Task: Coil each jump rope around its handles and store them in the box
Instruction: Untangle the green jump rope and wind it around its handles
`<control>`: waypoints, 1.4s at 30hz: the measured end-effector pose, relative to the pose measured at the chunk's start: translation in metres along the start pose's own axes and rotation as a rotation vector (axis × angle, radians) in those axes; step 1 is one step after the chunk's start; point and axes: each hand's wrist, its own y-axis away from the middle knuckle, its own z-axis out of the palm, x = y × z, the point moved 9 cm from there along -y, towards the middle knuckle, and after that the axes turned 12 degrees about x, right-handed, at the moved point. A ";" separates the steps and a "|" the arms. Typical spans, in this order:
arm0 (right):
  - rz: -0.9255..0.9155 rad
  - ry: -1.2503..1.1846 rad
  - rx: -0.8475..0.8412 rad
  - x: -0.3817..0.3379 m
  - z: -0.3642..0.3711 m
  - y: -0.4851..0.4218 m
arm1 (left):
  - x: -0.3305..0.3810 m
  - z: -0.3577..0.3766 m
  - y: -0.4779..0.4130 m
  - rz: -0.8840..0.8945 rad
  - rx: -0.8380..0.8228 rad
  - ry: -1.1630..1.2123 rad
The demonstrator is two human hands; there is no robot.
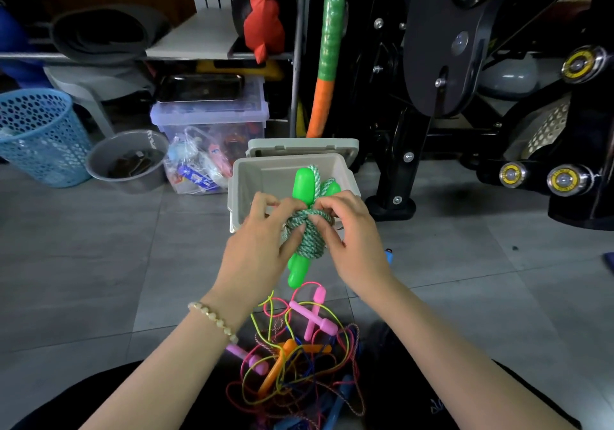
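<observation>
Both hands hold a green jump rope (307,241) in the air just in front of the open beige box (247,177). Its green-and-white cord is wound in a thick bundle around the two green handles. My left hand (257,246) grips the bundle from the left, thumb across the coils. From the right, my right hand (349,240) pinches the cord at the top of the bundle. A tangle of pink, orange, yellow and blue jump ropes (295,356) lies on the floor between my arms. The box's lid (302,147) stands behind it.
A clear storage bin (212,113) and a plastic bag of items (199,167) sit left of the box. Further left are a grey bucket (129,160) and a blue mesh basket (40,137). Black exercise equipment (465,80) fills the right side. The floor is grey tile.
</observation>
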 end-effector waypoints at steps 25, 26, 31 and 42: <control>0.384 -0.367 -0.128 0.016 0.019 0.018 | -0.021 0.029 0.011 -0.649 -0.100 0.747; 0.411 -0.393 -0.161 0.018 0.021 0.018 | -0.021 0.026 0.006 -0.568 -0.099 0.714; 0.281 -0.163 -0.409 0.022 0.026 0.018 | -0.025 0.049 0.017 -0.569 -0.287 0.741; -0.043 -0.014 -0.103 -0.007 -0.005 0.007 | -0.041 0.045 0.009 -0.731 0.068 0.779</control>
